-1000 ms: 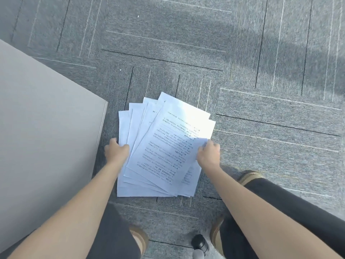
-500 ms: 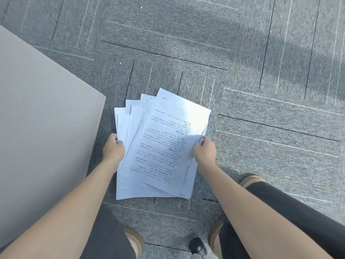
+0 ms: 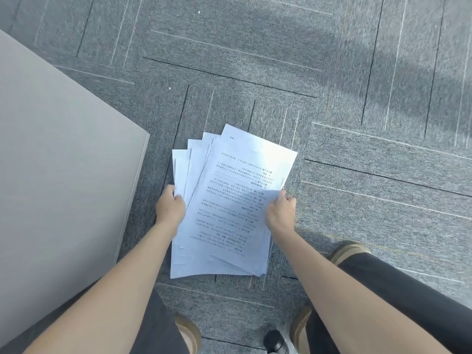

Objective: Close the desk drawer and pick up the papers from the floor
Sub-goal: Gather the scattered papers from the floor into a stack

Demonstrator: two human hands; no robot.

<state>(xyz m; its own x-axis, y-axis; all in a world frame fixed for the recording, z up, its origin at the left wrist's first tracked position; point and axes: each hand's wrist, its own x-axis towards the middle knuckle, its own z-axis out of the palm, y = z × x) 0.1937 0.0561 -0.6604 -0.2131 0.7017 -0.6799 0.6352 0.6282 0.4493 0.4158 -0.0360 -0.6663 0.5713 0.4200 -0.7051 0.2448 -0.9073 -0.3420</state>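
A fanned stack of white printed papers (image 3: 229, 200) is held over the grey carpet in the middle of the head view. My left hand (image 3: 170, 208) grips the stack's left edge, fingers curled under the sheets. On the right edge, my right hand (image 3: 279, 213) pinches the top sheets with thumb on top. The papers overlap unevenly, their far corners spread like a fan. No drawer is visible.
A beige desk or cabinet surface (image 3: 58, 175) fills the left side, its corner close to my left hand. Grey carpet tiles (image 3: 357, 98) stretch ahead and to the right. My knees and brown shoes (image 3: 347, 250) are below, with a black chair caster (image 3: 274, 341) between them.
Both hands have closed tighter on the papers and squeezed the fan narrower. The stack looks lifted off the carpet toward me.
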